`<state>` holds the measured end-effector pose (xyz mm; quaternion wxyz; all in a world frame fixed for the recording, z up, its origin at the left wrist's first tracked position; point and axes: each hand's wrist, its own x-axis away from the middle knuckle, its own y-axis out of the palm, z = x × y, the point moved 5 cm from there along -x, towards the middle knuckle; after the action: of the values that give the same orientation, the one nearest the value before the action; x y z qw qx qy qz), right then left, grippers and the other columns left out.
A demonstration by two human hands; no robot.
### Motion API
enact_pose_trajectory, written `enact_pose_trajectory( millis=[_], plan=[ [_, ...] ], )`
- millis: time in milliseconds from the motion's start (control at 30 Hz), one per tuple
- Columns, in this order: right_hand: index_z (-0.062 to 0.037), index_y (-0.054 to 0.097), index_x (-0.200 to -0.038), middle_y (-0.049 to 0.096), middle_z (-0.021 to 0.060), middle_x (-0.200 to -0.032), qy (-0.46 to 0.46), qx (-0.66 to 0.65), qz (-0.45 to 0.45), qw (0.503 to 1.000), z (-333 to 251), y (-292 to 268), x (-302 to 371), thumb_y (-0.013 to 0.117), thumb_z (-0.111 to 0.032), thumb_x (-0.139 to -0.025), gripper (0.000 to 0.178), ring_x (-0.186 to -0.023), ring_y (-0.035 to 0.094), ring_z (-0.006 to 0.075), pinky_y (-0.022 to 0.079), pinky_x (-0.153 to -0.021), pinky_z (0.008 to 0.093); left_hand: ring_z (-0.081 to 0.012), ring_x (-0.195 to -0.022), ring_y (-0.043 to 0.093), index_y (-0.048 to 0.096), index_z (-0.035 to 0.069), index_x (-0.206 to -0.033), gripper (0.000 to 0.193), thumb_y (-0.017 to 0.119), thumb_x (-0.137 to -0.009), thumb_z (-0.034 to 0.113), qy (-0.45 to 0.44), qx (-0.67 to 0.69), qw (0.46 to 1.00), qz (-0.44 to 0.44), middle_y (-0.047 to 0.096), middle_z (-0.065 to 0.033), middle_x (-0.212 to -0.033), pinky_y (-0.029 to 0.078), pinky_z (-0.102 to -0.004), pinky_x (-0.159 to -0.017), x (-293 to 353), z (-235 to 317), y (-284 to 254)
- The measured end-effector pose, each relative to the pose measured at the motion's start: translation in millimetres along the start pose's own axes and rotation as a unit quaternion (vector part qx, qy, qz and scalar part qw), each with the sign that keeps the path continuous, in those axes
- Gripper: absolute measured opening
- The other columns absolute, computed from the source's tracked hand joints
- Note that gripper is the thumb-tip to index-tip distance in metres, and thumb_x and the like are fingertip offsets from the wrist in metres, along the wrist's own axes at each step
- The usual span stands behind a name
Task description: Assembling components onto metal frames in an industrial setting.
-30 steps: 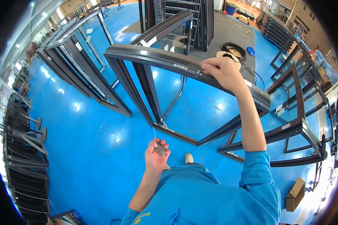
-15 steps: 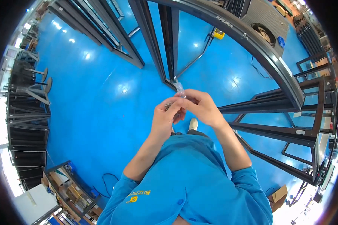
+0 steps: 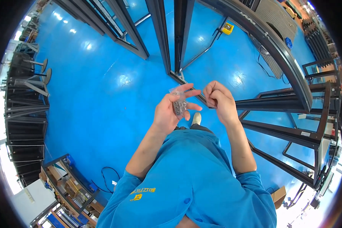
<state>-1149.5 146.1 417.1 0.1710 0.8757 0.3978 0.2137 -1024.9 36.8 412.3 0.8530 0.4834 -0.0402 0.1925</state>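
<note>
Clear bag (image 3: 181, 107) of small dark parts (image 3: 178, 108), held by your left hand (image 3: 165, 116) on your side of the dark frame (image 3: 279, 47). Your left thumb clamps the bag against the hand, while the other fingers reach out past it; the parts lie inside the film and show through it. Your right hand (image 3: 222, 102), likewise on your side of the frame, has its thumb and fingertips together; whether anything small is pinched between them, you cannot tell from this view. Yellow container (image 3: 227, 28): seen through the opening of the frame, its contents too small to make out. Open rack (image 3: 81, 174): to the left of the frame, bearing brown cartons (image 3: 73, 185). Cardboard box (image 3: 279, 197): on your side of the frame, its inside hidden.
</note>
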Motion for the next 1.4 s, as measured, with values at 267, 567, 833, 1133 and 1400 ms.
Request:
enact_pose_trajectory(
  millis=[267, 567, 833, 1133, 1400],
  plan=[
    [0.001, 0.066, -0.103, 0.061, 0.0048, -0.08, 0.025, 0.132, -0.056, 0.989, 8, 61, 2, 0.059, -0.011, -0.097, 0.015, -0.058, 0.038, 0.0046, 0.03, -0.05, 0.0204, -0.0282, -0.082, 0.071, 0.047, 0.0, -0.141, 0.051, 0.035, -0.101, 0.029, 0.012, -0.006, 0.999, -0.029, 0.066, -0.0191, -0.113, 0.049, -0.0247, -0.048, 9, 16, -13],
    [-0.0017, 0.069, -0.099, 0.061, 0.0027, -0.077, 0.013, 0.082, -0.02, 0.996, 33, 97, -3, 0.07, -0.013, -0.093, 0.012, -0.056, 0.037, 0.0041, 0.028, -0.048, 0.0191, -0.0181, -0.062, 0.065, 0.052, 0.001, -0.137, 0.047, 0.037, -0.105, 0.033, 0.006, -0.164, 0.986, 0.021, 0.067, -0.0136, -0.102, 0.046, -0.022, -0.049, 35, 41, -46],
    [-0.0024, 0.07, -0.101, 0.065, 0.0021, -0.076, 0.07, -0.012, 0.033, 0.997, 65, 102, -12, 0.072, -0.022, -0.094, 0.021, -0.06, 0.044, 0.0045, 0.033, -0.05, 0.0176, -0.0122, -0.067, 0.059, 0.057, 0.004, -0.132, 0.033, 0.051, -0.102, 0.016, 0.038, -0.22, 0.972, 0.068, 0.066, -0.0057, -0.088, 0.043, -0.0209, -0.054, 53, 51, -77],
    [-0.0012, 0.073, -0.097, 0.064, -0.0003, -0.076, -0.038, 0.255, -0.069, 0.964, 69, 169, -89, 0.071, -0.018, -0.092, 0.018, -0.062, 0.047, 0.0065, 0.037, -0.054, 0.021, -0.0089, -0.07, 0.055, 0.065, 0.005, -0.118, 0.026, 0.066, -0.092, 0.01, 0.261, -0.233, 0.914, 0.207, 0.066, -0.0028, -0.086, 0.042, -0.0208, -0.06, 57, 131, -142],
    [-0.0026, 0.071, -0.098, 0.064, -0.0018, -0.078, 0.009, 0.301, -0.337, 0.892, 125, 270, -171, 0.066, -0.015, -0.093, 0.015, -0.066, 0.048, 0.0092, 0.042, -0.06, 0.0247, -0.0089, -0.067, 0.051, 0.072, 0.004, -0.101, 0.016, 0.07, -0.091, 0.015, 0.263, -0.445, 0.772, 0.37, 0.066, -0.0005, -0.079, 0.042, -0.0227, -0.06, 84, 220, -190]
  ],
)
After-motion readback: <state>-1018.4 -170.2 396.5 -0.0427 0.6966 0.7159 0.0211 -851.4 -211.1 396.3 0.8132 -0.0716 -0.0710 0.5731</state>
